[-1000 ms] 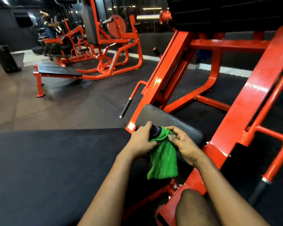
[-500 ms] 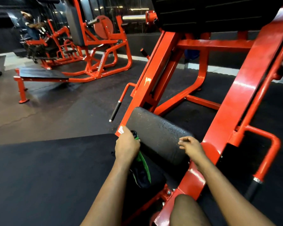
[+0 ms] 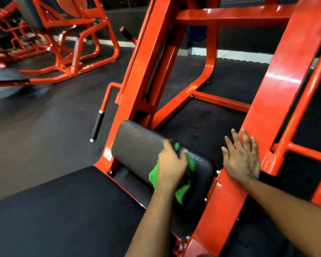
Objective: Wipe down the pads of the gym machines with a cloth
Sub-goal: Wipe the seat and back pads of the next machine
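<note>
Dark rubber flooring surrounds the orange frame [image 3: 224, 201]. Your left hand [image 3: 171, 164] grips the green cloth [image 3: 154, 177] on the black pad [image 3: 137, 151], whose long axis runs 10 to 4 o'clock; most of the pad lies toward 10 o'clock. Your right hand [image 3: 242, 160] rests flat on the frame, fingers spread.

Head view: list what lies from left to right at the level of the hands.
Black-tipped handle → black pad → left hand holding the green cloth → right hand, flat on the orange beam.
</note>
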A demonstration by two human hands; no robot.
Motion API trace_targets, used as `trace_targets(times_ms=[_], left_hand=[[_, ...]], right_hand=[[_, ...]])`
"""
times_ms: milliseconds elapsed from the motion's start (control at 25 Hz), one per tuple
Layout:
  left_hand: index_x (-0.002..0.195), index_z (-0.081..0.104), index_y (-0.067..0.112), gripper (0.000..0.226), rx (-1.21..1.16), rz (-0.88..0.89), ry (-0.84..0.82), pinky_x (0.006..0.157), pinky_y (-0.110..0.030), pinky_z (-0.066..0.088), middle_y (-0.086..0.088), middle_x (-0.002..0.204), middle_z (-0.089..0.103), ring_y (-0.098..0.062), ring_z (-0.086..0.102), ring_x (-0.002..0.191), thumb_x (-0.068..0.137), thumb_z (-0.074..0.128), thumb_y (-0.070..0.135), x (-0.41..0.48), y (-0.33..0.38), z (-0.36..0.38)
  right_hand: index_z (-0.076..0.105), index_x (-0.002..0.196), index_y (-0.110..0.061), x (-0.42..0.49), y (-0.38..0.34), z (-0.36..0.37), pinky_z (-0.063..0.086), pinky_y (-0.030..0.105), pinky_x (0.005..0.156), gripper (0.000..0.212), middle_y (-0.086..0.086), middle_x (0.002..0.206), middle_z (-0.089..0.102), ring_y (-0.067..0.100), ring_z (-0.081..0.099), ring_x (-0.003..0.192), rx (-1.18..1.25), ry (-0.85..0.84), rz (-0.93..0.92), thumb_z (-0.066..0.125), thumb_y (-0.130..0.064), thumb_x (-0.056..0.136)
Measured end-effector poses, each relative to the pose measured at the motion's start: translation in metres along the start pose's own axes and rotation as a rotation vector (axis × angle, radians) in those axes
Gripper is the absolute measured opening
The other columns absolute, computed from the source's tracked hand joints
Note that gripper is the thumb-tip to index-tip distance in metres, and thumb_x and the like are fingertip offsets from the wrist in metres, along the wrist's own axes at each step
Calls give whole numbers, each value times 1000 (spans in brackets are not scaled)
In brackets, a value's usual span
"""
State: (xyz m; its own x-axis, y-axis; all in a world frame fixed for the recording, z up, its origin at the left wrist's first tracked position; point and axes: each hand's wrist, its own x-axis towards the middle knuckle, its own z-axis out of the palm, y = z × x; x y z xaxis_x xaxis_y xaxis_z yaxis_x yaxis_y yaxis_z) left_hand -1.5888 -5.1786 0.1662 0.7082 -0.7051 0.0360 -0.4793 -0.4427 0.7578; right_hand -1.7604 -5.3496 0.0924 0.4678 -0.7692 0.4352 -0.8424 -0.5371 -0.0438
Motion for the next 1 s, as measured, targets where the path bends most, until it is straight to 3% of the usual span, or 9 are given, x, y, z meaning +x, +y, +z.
trace_targets(times_ms=[120,280,360,440,560,720,800,920,1000], left_hand=[[145,50,23,67,257,322,-29,111,-42,34,-4,136,55,-28,47,129,91,51,62,9,-35,51],[158,8,44,88,414,413,33,122,-51,-1,9,168,3,-21,-2,155,85,34,85,-10,-77,83],[156,6,51,76,430,354,79,117,-51,18,8,168,3,-24,10,153,90,34,78,-19,-68,92],[155,15,51,66,463,290,177,97,-44,39,0,164,21,-27,37,135,96,39,66,-30,-47,102],[152,38,36,55,447,221,228,84,-45,50,-9,140,42,-30,49,111,99,50,47,-19,-21,92],[139,47,12,49,192,-170,337,86,-50,45,-16,125,46,-43,55,111,103,41,46,36,17,62],[131,45,7,48,116,-139,355,90,-49,41,-18,127,48,-43,52,114,103,41,46,31,22,67],[145,43,28,56,195,60,236,109,-51,29,-10,151,35,-36,34,137,98,39,59,-8,0,86],[152,23,52,69,340,77,131,115,-63,9,3,167,1,-32,3,152,89,35,77,-16,-19,98]], right_hand=[[58,140,-14,0,-3,10,8,48,122,51,6,159,39,30,21,150,-42,17,32,38,-36,98],[48,148,-13,2,-1,15,6,46,124,53,1,164,30,25,17,152,-91,81,55,32,-33,102],[42,152,-13,-1,-3,15,6,45,124,53,0,166,23,24,15,154,-77,109,80,31,-32,103],[37,154,-14,1,-2,15,6,43,124,54,0,168,17,23,12,154,-55,133,124,31,-31,103],[37,154,-14,0,-2,14,9,44,124,54,1,168,14,23,10,155,-46,136,139,30,-32,103],[39,153,-14,1,-1,13,13,46,123,54,0,169,14,23,10,155,-49,129,137,29,-32,103],[39,153,-14,1,-2,13,13,46,123,54,0,169,13,23,10,155,-61,130,135,28,-32,103],[40,152,-13,2,0,14,14,47,123,53,0,169,12,24,10,155,-61,125,124,28,-31,104],[40,152,-13,1,0,14,15,47,123,53,1,169,13,24,10,155,-61,132,122,27,-31,104]])
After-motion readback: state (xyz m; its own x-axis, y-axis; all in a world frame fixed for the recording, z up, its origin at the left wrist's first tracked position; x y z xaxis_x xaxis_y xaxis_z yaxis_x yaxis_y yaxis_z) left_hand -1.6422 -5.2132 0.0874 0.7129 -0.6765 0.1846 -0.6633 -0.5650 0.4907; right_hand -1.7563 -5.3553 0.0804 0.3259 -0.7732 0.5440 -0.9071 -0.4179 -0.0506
